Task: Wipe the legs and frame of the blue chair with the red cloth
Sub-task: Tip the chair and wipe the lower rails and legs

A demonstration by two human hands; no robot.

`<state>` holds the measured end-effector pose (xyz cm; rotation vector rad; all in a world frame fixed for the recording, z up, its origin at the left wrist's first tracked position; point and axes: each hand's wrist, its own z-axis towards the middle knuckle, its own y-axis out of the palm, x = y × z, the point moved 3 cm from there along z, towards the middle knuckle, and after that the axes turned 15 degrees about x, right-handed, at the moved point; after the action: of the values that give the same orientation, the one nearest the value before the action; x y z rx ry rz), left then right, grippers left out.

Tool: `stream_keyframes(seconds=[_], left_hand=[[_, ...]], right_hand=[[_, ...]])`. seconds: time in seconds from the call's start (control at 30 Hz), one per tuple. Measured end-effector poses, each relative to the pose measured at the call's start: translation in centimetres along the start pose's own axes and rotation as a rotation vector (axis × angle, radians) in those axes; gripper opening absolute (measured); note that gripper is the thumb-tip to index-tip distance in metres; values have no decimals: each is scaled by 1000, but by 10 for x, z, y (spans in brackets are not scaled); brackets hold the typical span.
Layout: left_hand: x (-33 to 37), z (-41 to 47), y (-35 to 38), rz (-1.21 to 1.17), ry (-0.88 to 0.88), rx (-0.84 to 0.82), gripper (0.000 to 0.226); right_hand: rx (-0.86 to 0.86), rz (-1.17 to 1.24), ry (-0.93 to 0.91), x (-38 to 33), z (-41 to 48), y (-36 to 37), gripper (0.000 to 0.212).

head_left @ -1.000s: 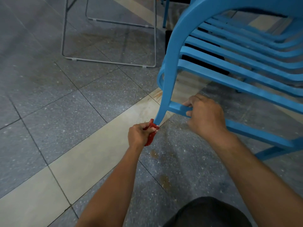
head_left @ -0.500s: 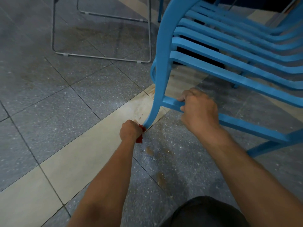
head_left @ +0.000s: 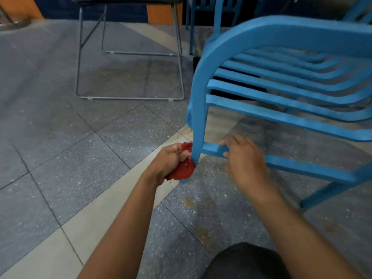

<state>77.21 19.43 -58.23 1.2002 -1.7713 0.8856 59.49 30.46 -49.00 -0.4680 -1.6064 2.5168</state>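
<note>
A blue slatted chair (head_left: 281,97) fills the right half of the view, its near leg (head_left: 198,127) running down to the floor at centre. My left hand (head_left: 167,162) grips a bunched red cloth (head_left: 182,171) wrapped against the bottom of that leg. My right hand (head_left: 244,160) holds the low blue crossbar (head_left: 302,166) just right of the leg, fingers curled over it. The leg's foot is mostly hidden by the cloth.
A grey metal-framed chair (head_left: 130,57) stands at the back left. More blue chair legs (head_left: 201,17) stand behind. The floor is grey speckled tile with a pale diagonal strip (head_left: 100,208) and brown stains (head_left: 189,202) near my knee (head_left: 245,260).
My left hand has moved back up the leg a little from its foot, and more of the red cloth shows. My view has lifted, showing more of the room. My right hand stays on the crossbar.
</note>
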Motion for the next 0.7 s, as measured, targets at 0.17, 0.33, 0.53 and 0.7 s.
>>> stream_keyframes(seconds=[0.17,0.33,0.53,0.7], left_hand=[[31,9,-4,91,-5,69,12],[82,22,16,-384,-93,8,27],[79,27,15,-367,-142,-109,36],[76,30,21,-460,-136,-132,30]], right_hand=[[265,277,390,27,-40,-21,25],[343,411,1085,74,-60,-23,63],[326,536,1264,87,-53,-5,66],[295,523,1281,86,-49,7,47]])
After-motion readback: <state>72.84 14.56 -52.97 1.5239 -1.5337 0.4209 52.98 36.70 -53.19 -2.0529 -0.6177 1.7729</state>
